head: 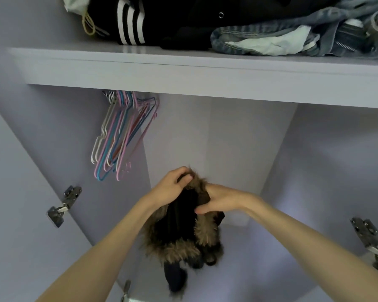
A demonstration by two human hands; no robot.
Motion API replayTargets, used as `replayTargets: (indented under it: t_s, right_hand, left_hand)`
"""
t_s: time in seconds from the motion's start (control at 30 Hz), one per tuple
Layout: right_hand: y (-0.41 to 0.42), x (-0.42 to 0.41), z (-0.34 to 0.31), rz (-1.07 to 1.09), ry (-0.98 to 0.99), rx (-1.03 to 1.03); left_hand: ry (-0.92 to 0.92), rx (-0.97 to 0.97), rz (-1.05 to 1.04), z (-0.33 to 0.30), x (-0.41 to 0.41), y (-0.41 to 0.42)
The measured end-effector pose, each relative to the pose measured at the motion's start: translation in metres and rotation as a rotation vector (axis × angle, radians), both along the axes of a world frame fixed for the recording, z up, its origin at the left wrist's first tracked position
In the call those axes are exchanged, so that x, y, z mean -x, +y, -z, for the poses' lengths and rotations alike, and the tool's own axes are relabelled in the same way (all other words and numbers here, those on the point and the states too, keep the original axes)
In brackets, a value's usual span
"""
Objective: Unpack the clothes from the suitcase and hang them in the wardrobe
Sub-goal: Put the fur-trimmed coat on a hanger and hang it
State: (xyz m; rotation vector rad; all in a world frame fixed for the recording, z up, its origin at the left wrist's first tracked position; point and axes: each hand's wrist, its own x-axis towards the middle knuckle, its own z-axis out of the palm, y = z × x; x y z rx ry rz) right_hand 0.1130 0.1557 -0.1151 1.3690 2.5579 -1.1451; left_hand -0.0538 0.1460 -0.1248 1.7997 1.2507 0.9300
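Pale lilac panels [238,136] line the cupboard's back and sides, meeting in a soft corner. A thick shelf [183,70] of the same colour runs across overhead. Metal hinges sit low on the left side [63,205] and on the right side [368,240]. Cool, even light falls inside.

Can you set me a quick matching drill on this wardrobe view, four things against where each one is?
Things:
1. fur-trimmed garment
2. wire hangers
3. black striped clothing
4. denim pile

Places:
A. hanging below the shelf, at the left
B. on the shelf, right side
C. gripped by the left hand and right hand
D. on the shelf, left side

Pairs: 1-C, 2-A, 3-D, 4-B
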Motion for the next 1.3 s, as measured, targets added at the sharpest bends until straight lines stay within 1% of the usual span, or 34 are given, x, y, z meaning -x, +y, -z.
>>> replayTargets:
  t_s: [0.1,0.13,0.2,0.27,0.3,0.37,0.4,0.47,0.5,0.57,0.6,0.7,0.77,0.8,0.83,0.9,0.93,0.97,1.03,1.1,1.2,1.3]
  right_hand:
    - [0.009,0.008,-0.002,0.149,-0.025,-0.313]
    - [0.011,0.009,-0.002,0.202,0.006,-0.358]
    - [0.012,0.014,-0.002,0.256,0.147,-0.333]
    - [0.011,0.021,-0.005,0.316,0.307,-0.276]
    - [0.013,0.023,-0.007,0.364,0.393,-0.239]
    - [0.017,0.026,-0.013,0.467,0.549,-0.209]
    - [0.02,0.025,-0.015,0.521,0.615,-0.24]
    - [0.027,0.019,-0.019,0.633,0.702,-0.325]
    - [0.031,0.015,-0.021,0.664,0.705,-0.359]
    - [0.035,0.01,-0.022,0.669,0.603,-0.362]
    - [0.036,0.009,-0.021,0.664,0.56,-0.306]
    - [0.033,0.018,-0.004,0.648,0.57,-0.016]
    - [0.033,0.026,0.011,0.587,0.503,0.029]
    - [0.033,0.032,0.018,0.53,0.425,0.01]
    - [0.034,0.037,0.024,0.458,0.298,-0.029]
    - [0.035,0.049,0.033,0.318,-0.008,-0.141]
    - [0.036,0.054,0.035,0.286,-0.099,-0.18]
    - [0.038,0.058,0.035,0.287,-0.131,-0.177]
    - [0.046,0.065,0.035,0.352,-0.056,-0.069]
    - [0.056,0.074,0.032,0.4,0.017,0.041]
    - [0.064,0.097,0.031,0.419,0.084,0.124]
    - [0.069,0.132,0.023,0.489,0.276,0.273]
  left_hand:
    - [0.006,-0.006,-0.068,-0.002,0.013,-0.002]
    - [-0.024,0.025,-0.058,-0.001,0.018,-0.005]
    - [-0.069,0.115,0.004,0.004,0.027,-0.011]
    - [0.044,0.116,0.001,0.013,0.036,-0.013]
    - [0.154,0.078,-0.051,0.017,0.041,-0.014]
    - [0.347,0.021,-0.261,0.028,0.057,-0.015]
    - [0.406,0.03,-0.375,0.034,0.067,-0.017]
    - [0.466,0.079,-0.552,0.044,0.088,-0.021]
    - [0.465,0.101,-0.602,0.047,0.096,-0.023]
    - [0.403,0.118,-0.638,0.047,0.106,-0.025]
    - [0.361,0.114,-0.622,0.044,0.107,-0.024]
    - [0.198,0.118,-0.527,0.032,0.097,-0.025]
    - [0.092,0.116,-0.461,0.028,0.087,-0.023]
    - [0.061,0.11,-0.429,0.026,0.083,-0.023]
    - [0.043,0.107,-0.406,0.024,0.08,-0.022]
    - [0.013,0.095,-0.413,0.019,0.08,-0.024]
    - [-0.003,0.083,-0.449,0.016,0.084,-0.024]
    - [-0.02,0.072,-0.508,0.013,0.09,-0.025]
    - [-0.055,0.053,-0.643,0.008,0.108,-0.027]
    - [-0.047,0.029,-0.739,0.005,0.125,-0.032]
    - [-0.019,0.007,-0.781,-0.002,0.138,-0.041]
    - [0.002,0.008,-0.719,-0.006,0.15,-0.046]
